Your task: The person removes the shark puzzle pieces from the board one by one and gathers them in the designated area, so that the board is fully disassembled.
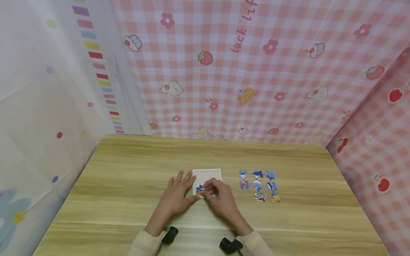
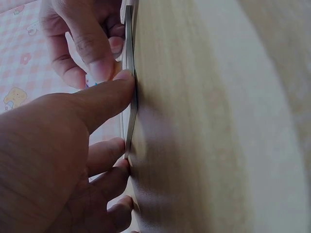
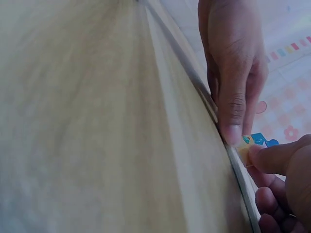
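Note:
A white square puzzle tray [image 1: 207, 174] with a raised border lies on the table. My left hand [image 1: 177, 195] rests along its left side, fingers spread and straight, the thumb touching the lower edge. With thumb and fingertips, my right hand [image 1: 221, 197] pinches a blue and yellow jigsaw piece [image 1: 200, 188] over the tray's lower left corner. The right wrist view shows this jigsaw piece [image 3: 254, 140] tilted, close to the left thumb. Whether it lies fully flat in the tray cannot be told. In the left wrist view, the right fingers mostly hide it.
Several loose jigsaw pieces [image 1: 257, 185], mostly blue with white, red and orange parts, lie in rough rows to the right of the tray. The wood-grain table [image 1: 134, 156] meets a pink checked cloth [image 1: 198, 78] at the back.

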`<state>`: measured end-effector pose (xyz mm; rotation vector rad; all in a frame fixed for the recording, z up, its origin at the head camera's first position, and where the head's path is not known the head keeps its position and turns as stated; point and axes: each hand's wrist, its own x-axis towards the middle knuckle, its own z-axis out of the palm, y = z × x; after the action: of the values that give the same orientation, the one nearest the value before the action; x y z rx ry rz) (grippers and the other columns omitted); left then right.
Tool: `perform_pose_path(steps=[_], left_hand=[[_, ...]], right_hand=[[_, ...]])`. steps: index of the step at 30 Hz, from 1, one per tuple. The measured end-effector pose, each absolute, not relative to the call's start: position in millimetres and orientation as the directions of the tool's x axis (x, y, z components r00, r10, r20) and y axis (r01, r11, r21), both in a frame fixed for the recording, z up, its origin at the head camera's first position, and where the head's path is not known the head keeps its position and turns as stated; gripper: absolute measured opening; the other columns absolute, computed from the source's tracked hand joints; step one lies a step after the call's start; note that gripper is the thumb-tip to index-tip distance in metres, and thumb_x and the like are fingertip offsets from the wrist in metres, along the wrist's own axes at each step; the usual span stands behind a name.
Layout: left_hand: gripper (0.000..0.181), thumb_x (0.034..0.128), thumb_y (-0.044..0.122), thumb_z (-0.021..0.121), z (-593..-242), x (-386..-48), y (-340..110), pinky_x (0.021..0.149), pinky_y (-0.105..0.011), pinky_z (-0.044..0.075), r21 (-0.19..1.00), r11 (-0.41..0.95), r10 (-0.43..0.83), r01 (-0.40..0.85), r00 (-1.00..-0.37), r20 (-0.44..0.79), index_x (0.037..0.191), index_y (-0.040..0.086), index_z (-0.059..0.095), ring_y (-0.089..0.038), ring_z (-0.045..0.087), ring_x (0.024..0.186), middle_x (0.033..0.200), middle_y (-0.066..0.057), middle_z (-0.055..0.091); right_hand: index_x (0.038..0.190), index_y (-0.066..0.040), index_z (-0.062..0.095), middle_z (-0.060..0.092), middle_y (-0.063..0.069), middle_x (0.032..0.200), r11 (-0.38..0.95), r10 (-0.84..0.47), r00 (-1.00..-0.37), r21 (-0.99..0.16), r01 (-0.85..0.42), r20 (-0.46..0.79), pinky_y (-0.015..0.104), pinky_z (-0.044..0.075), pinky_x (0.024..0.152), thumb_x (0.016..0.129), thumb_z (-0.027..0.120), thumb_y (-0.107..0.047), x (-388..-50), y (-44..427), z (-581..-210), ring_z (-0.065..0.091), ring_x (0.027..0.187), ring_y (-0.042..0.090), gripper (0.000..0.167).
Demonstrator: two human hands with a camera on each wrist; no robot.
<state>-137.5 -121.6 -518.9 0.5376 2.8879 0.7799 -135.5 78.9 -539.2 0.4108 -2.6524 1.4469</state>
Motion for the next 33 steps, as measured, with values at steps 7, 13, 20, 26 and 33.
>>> perform_pose_path(steps=[7, 13, 20, 26, 33], left_hand=[[0.073, 0.0948, 0.045, 0.069, -519.0, -135.5, -121.3, 0.127, -0.066, 0.015, 0.511, 0.801, 0.367, 0.310, -0.930, -0.012, 0.154, 0.007, 0.047, -0.042, 0.021, 0.157, 0.167, -0.012, 0.035], [0.073, 0.0951, 0.045, 0.069, -523.1, -136.7, -121.6, 0.127, -0.065, 0.015, 0.511, 0.802, 0.366, 0.310, -0.930, -0.011, 0.154, 0.009, 0.046, -0.042, 0.020, 0.158, 0.167, -0.010, 0.034], [0.072, 0.0952, 0.042, 0.070, -521.5, -137.6, -122.2, 0.127, -0.065, 0.015, 0.520, 0.797, 0.364, 0.307, -0.931, -0.009, 0.154, 0.008, 0.046, -0.042, 0.020, 0.158, 0.167, -0.011, 0.035], [0.073, 0.0957, 0.043, 0.069, -520.6, -139.1, -122.7, 0.128, -0.064, 0.014, 0.520, 0.801, 0.361, 0.298, -0.932, -0.021, 0.155, 0.009, 0.045, -0.041, 0.019, 0.158, 0.168, -0.010, 0.033], [0.073, 0.0956, 0.041, 0.070, -519.2, -137.8, -122.7, 0.127, -0.065, 0.013, 0.537, 0.789, 0.366, 0.298, -0.930, -0.021, 0.155, 0.007, 0.045, -0.042, 0.018, 0.158, 0.167, -0.012, 0.033]], right_hand=[[0.093, -0.025, 0.071, 0.069, -0.011, 0.082, 0.502, -0.173, -0.974, -0.838, -0.215, 0.147, 0.018, 0.051, 0.065, 0.088, 0.081, -0.017, -132.2, 89.0, -533.8, 0.059, 0.071, 0.004, 0.014], [0.094, -0.026, 0.071, 0.068, -0.011, 0.081, 0.510, -0.156, -0.980, -0.840, -0.185, 0.120, 0.018, 0.049, 0.062, 0.089, 0.080, -0.017, -130.2, 100.8, -529.2, 0.057, 0.070, 0.006, 0.014], [0.094, -0.025, 0.071, 0.068, -0.010, 0.082, 0.513, -0.125, -0.989, -0.849, -0.130, 0.076, 0.019, 0.048, 0.063, 0.090, 0.079, -0.017, -128.4, 115.2, -523.3, 0.058, 0.071, 0.009, 0.013], [0.095, -0.025, 0.071, 0.069, -0.010, 0.082, 0.553, -0.078, -0.996, -0.829, -0.085, 0.050, 0.020, 0.048, 0.065, 0.089, 0.080, -0.018, -127.2, 131.1, -518.8, 0.058, 0.073, 0.010, 0.013], [0.097, -0.020, 0.072, 0.070, -0.005, 0.083, 0.570, -0.060, -0.997, -0.819, -0.066, 0.039, 0.019, 0.046, 0.064, 0.089, 0.080, -0.017, -125.9, 148.6, -515.2, 0.056, 0.073, 0.008, 0.012]])
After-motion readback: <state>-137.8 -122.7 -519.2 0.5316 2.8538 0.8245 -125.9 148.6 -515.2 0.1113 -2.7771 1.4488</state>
